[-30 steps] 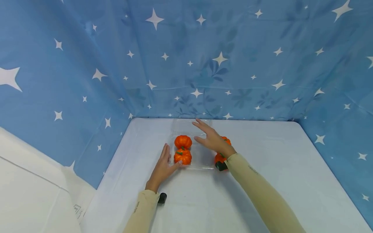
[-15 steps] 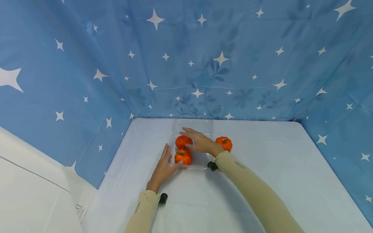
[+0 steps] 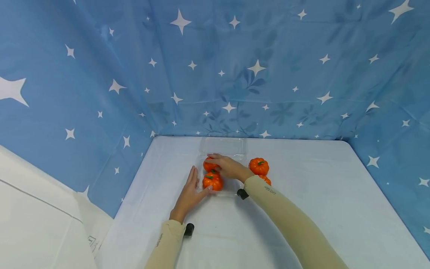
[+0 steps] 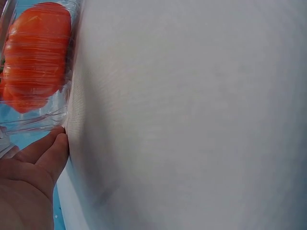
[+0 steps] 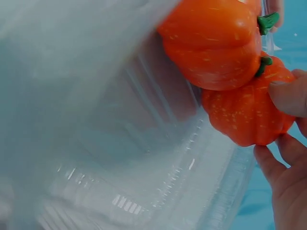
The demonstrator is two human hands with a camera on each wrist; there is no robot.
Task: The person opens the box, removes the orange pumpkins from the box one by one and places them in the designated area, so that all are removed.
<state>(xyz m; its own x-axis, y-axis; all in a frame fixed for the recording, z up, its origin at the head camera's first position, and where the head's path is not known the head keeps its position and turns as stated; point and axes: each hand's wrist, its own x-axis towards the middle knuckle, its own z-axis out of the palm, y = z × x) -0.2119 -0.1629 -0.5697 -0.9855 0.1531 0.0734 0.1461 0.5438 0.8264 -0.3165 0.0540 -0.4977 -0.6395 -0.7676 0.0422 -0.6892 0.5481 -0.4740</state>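
A clear plastic box [image 3: 231,188] lies on the table with its hinged lid [image 3: 223,145] folded back. Two orange toy pumpkins with green stems fill its left side, the near pumpkin [image 3: 212,183] and the far pumpkin [image 3: 207,166]. My right hand [image 3: 230,167] reaches over the box and grips the far pumpkin; in the right wrist view, thumb and fingers close around this pumpkin [image 5: 240,115], which touches the other one. Along the box's left side rests my left hand [image 3: 188,196], fingers straight, thumb at the front edge. Its fingertips touch the box corner in the left wrist view.
Right of the box sit two more toy pumpkins, a back pumpkin [image 3: 258,166] and a front pumpkin [image 3: 265,179] partly hidden by the right sleeve. The white table [image 3: 319,186] ends at a blue star-patterned curtain [image 3: 285,74] behind and at the sides.
My right hand has moved left and down from above the box onto the far pumpkin and taken hold of it. The left hand stays in place.
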